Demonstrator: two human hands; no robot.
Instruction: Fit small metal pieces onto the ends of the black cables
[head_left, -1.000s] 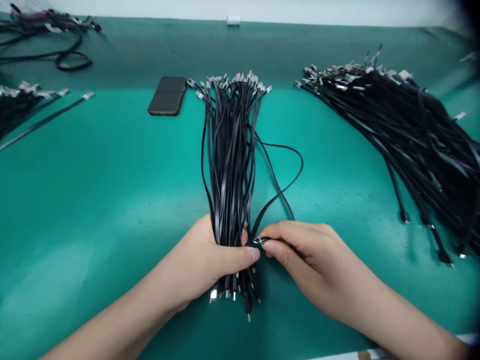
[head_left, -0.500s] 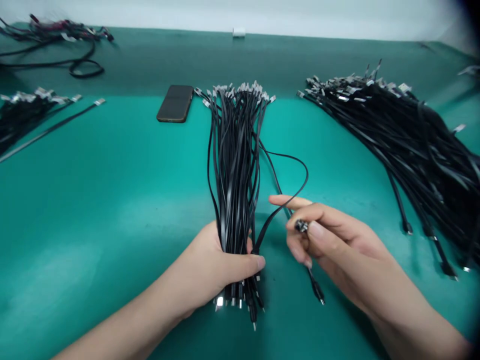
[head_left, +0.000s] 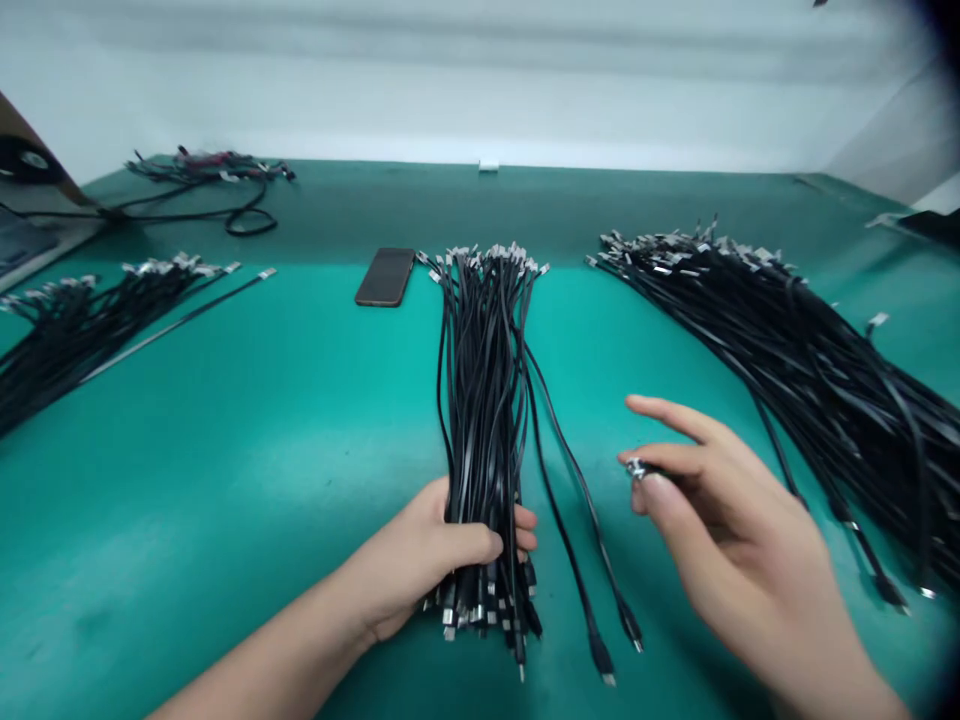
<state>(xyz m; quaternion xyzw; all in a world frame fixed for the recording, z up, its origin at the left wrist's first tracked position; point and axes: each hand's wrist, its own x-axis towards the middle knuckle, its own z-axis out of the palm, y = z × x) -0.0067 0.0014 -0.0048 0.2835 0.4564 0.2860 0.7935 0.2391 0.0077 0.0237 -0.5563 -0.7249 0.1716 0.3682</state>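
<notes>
From the head view, I have the left grip (head_left: pixel 427 556) closed round the lower part of the bundle (head_left: pixel 486 400), thumb across the front and fingertips showing past its right side. The bundle runs away from me over the desk (head_left: pixel 300 390), its pale-ended plugs fanned at the far end, near the phone (head_left: pixel 385 278). The darker near plugs poke out below the thumb at uneven depths.

My right grip (head_left: pixel 739 530) pinches a small shiny-ended piece (head_left: pixel 637 468) between thumb and one finger, another finger stretched out beyond it. What the piece is, I can't tell; it sits well apart from the bundle. Two loose cables (head_left: pixel 584 487) slant from the bundle's right side and end between my grips.

As I judge it, the left thumb wants firm, even pressure, enough to stop strands sliding but not to kink them. The pinch should be light and close to the tip. I'd handle the loose cables one at a time, lifting clear of their neighbours, and give the right pile (head_left: pixel 787 330) a wide berth, lest my wrist snag it.
</notes>
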